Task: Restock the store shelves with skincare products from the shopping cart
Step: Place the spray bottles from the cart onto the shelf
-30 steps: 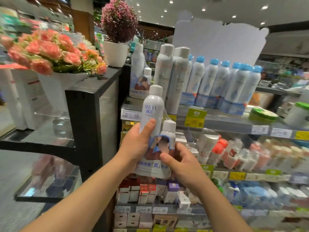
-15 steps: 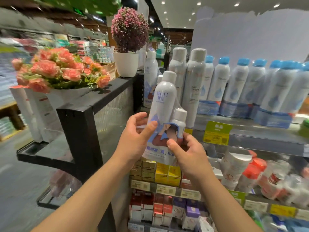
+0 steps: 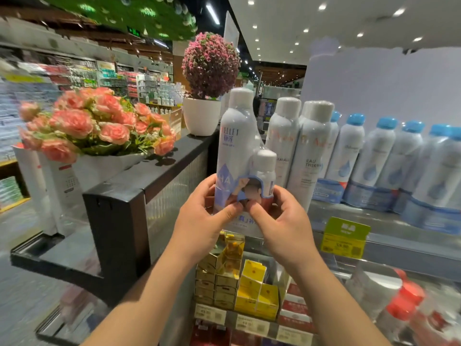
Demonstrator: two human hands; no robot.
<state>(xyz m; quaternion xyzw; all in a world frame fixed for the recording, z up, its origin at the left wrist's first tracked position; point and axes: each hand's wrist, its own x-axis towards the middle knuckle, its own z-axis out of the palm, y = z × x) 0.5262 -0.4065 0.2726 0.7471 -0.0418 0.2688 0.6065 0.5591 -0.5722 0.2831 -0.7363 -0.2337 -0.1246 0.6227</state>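
Two hands (image 3: 245, 222), two white-capped spray cans (image 3: 298, 146), two flower arrangements (image 3: 99, 126).

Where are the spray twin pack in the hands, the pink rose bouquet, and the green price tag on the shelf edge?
spray twin pack (image 3: 235, 136): head view, body of the tall bottle.
pink rose bouquet (image 3: 74, 122): head view, a large bloom.
green price tag (image 3: 345, 237): head view, middle of the tag.

At your twelve o'clock, the spray pack (image 3: 237, 146) reads "ELLET" and "HA". At two o'clock, a white can (image 3: 313, 156) reads "EAU THER". The green tag (image 3: 345, 237) is too blurred.
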